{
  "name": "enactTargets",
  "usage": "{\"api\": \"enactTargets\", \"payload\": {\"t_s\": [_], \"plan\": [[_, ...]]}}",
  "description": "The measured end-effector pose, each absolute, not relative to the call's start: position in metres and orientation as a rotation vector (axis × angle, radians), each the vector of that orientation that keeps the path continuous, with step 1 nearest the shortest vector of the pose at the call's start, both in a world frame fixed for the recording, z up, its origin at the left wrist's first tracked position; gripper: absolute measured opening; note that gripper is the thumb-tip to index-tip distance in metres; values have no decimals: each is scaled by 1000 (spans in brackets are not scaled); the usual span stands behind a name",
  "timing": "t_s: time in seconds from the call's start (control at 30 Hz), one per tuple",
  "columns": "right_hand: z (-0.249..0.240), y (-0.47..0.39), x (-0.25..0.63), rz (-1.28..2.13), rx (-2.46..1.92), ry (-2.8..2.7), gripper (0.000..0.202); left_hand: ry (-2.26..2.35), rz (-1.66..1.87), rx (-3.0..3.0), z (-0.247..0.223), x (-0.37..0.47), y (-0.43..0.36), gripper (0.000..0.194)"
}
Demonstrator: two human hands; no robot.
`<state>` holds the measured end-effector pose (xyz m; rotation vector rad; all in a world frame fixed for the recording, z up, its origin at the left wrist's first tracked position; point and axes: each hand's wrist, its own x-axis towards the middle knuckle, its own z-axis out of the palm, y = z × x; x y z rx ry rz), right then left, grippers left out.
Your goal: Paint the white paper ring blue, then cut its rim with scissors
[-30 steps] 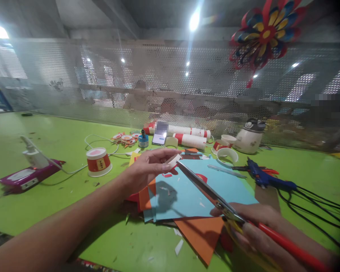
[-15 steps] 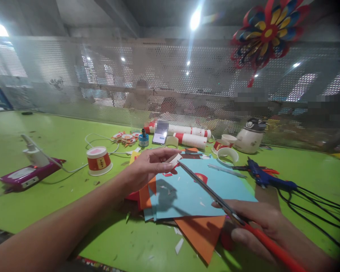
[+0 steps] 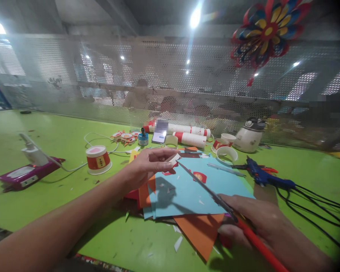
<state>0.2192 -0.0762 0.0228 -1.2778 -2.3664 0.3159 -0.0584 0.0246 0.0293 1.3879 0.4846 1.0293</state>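
Between thumb and fingers, my left hand (image 3: 154, 162) pinches a small white piece of paper cup (image 3: 175, 158) with a bit of red on it. My right hand (image 3: 252, 219) grips red-handled scissors (image 3: 215, 196), and their blade tips are at the edge of that piece. Below both hands lie light blue paper sheets (image 3: 192, 200), scattered with small white and red scraps. A red cut-out piece (image 3: 198, 176) with a gold mark rests on the blue paper. Orange paper (image 3: 200, 232) sticks out beneath.
A blue glue gun (image 3: 272, 177) with black cables lies at right, near a white kettle-shaped bottle (image 3: 249, 138). An upturned paper cup (image 3: 98, 160) and purple power strip (image 3: 30, 173) are at left. Behind stand stacked cups (image 3: 189, 139), a phone (image 3: 159, 134) and a blue bottle (image 3: 143, 139).
The scissors' handles have shifted slightly down and left with my right hand, whose thumb has moved a little. My left hand stays nearly still, holding the cup piece.
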Motion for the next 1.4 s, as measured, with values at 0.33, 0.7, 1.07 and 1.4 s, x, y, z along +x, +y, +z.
{"api": "enactTargets", "payload": {"t_s": [0.33, 0.7, 1.07, 1.4], "plan": [[25, -76, 216, 160, -1264, -2336, 27, 492, 1020, 1416, 29, -58, 24, 44], [25, -73, 215, 305, -1229, -2390, 35, 538, 1055, 1433, 26, -63, 29, 42], [26, -67, 216, 517, -1263, -2309, 37, 509, 1057, 1390, 23, -64, 34, 41], [21, -63, 222, 348, -1311, -2198, 28, 462, 1113, 1400, 22, -63, 30, 49]]}}
